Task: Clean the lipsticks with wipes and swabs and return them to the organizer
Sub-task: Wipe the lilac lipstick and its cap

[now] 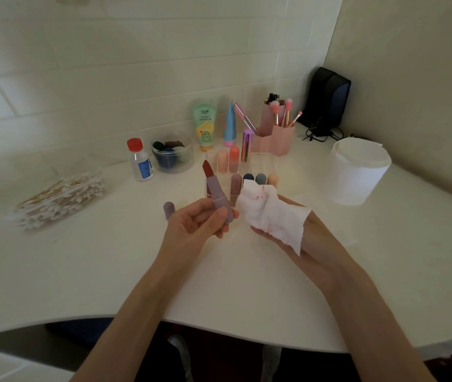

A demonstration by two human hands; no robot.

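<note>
Left grip clenched round lipstick base, red bullet bared, above worktop | right grip carried stained wipe draped over it, pinch unclear | organizer just behind | risk I judged: hard wiping could snap the bullet.

Dim, soft, even light with faint shadows; wide-angle bending at the edges, slight overall blur.

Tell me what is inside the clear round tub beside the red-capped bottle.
Rounded makeup sponges: dark green, brown and blue show through the wall of the clear tub. Whatever lies beneath is covered.
</note>
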